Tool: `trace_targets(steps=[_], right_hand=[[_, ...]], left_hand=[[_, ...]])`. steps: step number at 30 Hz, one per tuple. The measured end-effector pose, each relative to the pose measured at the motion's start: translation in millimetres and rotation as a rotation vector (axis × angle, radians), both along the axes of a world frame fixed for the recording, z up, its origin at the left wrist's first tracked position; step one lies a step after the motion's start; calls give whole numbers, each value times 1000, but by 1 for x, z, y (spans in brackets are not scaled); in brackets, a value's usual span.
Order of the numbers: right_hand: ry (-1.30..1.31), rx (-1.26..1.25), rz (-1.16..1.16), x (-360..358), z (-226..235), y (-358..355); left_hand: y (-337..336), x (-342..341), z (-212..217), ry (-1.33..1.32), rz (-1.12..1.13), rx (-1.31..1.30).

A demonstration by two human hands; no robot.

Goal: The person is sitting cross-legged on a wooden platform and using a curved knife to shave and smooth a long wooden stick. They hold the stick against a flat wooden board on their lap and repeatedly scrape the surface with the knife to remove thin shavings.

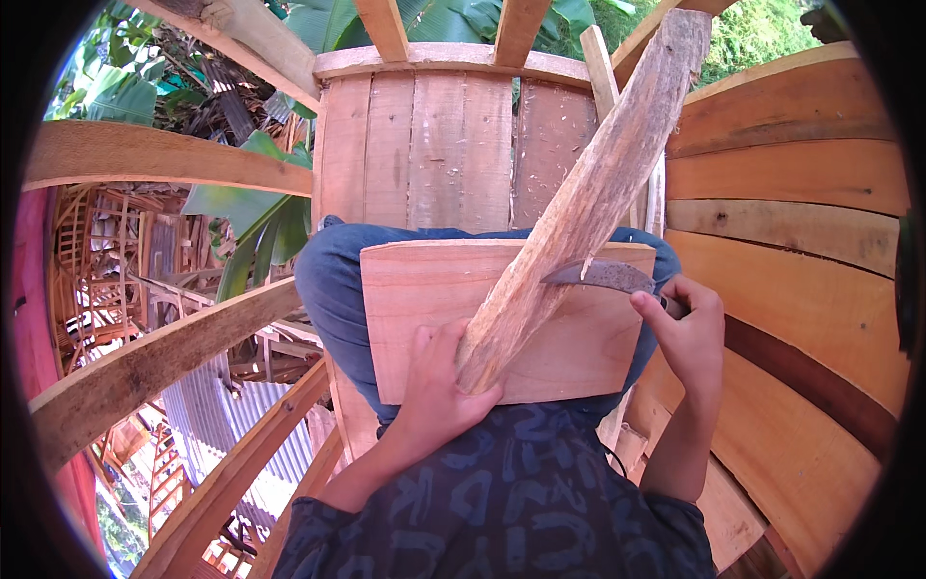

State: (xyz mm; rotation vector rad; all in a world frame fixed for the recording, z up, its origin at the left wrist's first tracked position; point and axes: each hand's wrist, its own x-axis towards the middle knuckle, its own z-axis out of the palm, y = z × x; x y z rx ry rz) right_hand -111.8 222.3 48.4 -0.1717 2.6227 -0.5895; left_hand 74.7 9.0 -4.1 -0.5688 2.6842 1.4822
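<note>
A long, rough piece of wood (588,183) slants from my lap up to the far right. My left hand (439,386) is closed around its near end. In my right hand (693,323) is a knife with a curved, dark blade (612,277); my fingers wrap its handle, which is mostly hidden. The blade's tip lies against the side of the wood, and a thin pale shaving (585,268) stands up at the blade. Under the wood, a flat wooden board (424,309) rests across my crossed legs in blue jeans (333,294).
I sit on a plank floor (386,145) with small wood chips scattered on it. A plank wall (791,232) rises close on my right. On the left are open rails (174,154), with corrugated metal sheets (231,415) below and banana leaves (260,222) beyond.
</note>
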Motion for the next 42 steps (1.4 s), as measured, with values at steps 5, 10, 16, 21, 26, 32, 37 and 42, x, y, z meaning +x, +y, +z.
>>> trace_targets(steps=[5,10,16,21,26,32,37,42], right_hand=[[-864,-640,-31,10,4,22],[-546,-695,-127,41,-17,6],[-207,-705,-131,37,-19,-5],[-739,-819,-84,42,0,3],[-733,-752,-235,47,-12,-3],[-702,-725,-183,43,-9,-3],[-881,-754,-183,35,-9,0],[-642,-757,-185,44,-12,1]], left_hand=[[1,-3,6,-22,12,17],[0,-3,3,17,-11,-22],[1,-3,4,-11,-34,-27],[1,-3,5,-3,15,5],[0,-3,4,6,-30,-10],[2,-4,5,-10,-13,10],[1,-2,2,9,-19,-16],[-1,-4,5,-3,-54,-10]])
